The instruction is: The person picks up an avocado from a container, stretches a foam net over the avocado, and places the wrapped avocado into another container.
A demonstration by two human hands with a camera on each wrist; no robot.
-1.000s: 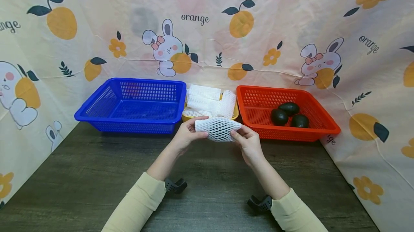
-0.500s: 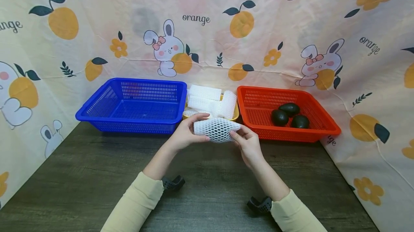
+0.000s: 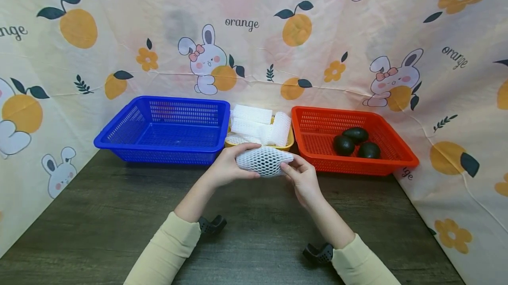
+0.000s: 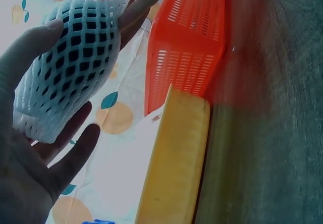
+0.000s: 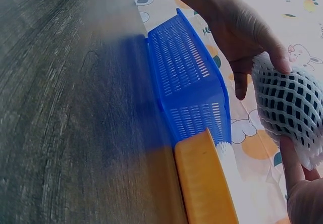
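Observation:
A white foam net sleeve (image 3: 263,160) with a dark avocado (image 4: 87,43) showing through its mesh is held in the air above the table. My left hand (image 3: 228,166) grips the sleeve's left end, thumb on the near side. On the right end, my right hand (image 3: 304,180) pinches the gathered edge between thumb and fingers. In the right wrist view, the net (image 5: 290,103) bulges round the avocado, with one hand at each end. Just behind the hands stands a yellow basket (image 3: 291,141) of white foam net sleeves (image 3: 254,126).
A blue basket (image 3: 158,155) stands at the back left. In the red basket (image 3: 349,164) at the back right lie several dark avocados (image 3: 343,145). Bunny-and-orange printed cloth (image 3: 254,60) hangs behind and at the sides of the dark wooden table (image 3: 254,241).
My left hand has shifted its hold, with its fingers reaching farther over the sleeve. The wrapped avocado has moved slightly left and down. My right hand keeps its pinch.

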